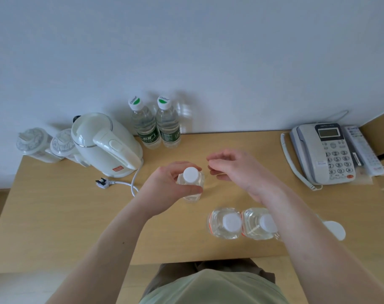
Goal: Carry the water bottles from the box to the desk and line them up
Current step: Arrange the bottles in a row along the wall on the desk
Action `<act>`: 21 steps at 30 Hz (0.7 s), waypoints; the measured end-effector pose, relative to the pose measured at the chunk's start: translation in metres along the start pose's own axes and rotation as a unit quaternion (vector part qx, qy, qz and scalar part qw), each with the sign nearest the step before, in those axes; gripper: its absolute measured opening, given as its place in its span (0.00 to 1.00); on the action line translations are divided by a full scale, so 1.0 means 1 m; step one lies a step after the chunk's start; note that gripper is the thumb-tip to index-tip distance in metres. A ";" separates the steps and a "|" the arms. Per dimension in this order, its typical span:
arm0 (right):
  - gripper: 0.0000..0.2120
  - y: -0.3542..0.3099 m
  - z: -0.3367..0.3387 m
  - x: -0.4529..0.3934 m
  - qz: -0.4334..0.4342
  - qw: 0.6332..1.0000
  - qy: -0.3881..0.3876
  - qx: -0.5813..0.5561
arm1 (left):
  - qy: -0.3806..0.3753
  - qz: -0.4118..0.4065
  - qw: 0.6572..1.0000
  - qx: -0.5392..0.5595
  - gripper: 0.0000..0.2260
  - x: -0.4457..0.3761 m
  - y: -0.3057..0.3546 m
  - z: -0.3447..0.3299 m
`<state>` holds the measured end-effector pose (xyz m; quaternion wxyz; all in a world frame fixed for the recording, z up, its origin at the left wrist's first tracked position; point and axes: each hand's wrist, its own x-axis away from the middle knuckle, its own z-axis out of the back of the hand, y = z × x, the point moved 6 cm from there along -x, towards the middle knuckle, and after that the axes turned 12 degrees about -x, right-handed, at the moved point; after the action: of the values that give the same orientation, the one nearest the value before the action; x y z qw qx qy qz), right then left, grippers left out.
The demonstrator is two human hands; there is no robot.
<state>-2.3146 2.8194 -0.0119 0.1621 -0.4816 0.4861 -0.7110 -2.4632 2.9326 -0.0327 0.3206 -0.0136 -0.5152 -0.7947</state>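
A person's left hand (173, 185) grips a white-capped water bottle (190, 183) upright on the table (55, 216); the right hand (232, 170) hovers beside it, fingers loose, holding nothing. Best set it down level with the two bottles (241, 223) nearer the person. Beyond the gripped bottle stand a kettle (105, 143), its loose cord (129, 183) and two green-labelled bottles (156, 126); a telephone (324, 152) sits far right.
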 end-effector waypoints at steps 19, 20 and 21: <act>0.12 -0.032 0.032 -0.058 -0.014 0.999 0.033 -0.003 | 0.096 0.026 0.995 0.026 0.15 -0.088 0.029 0.024; 0.12 -0.032 0.031 -0.061 -0.015 0.999 0.032 -0.006 | 0.097 0.026 0.995 0.023 0.15 -0.092 0.030 0.026; 0.12 -0.033 0.031 -0.063 -0.015 0.999 0.031 -0.009 | 0.098 0.027 0.995 0.019 0.16 -0.096 0.031 0.028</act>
<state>-2.2501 2.8626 -0.0154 0.1323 -0.4682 0.4896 -0.7236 -2.3795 2.9948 -0.0288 0.3910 0.0566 -0.4961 -0.7732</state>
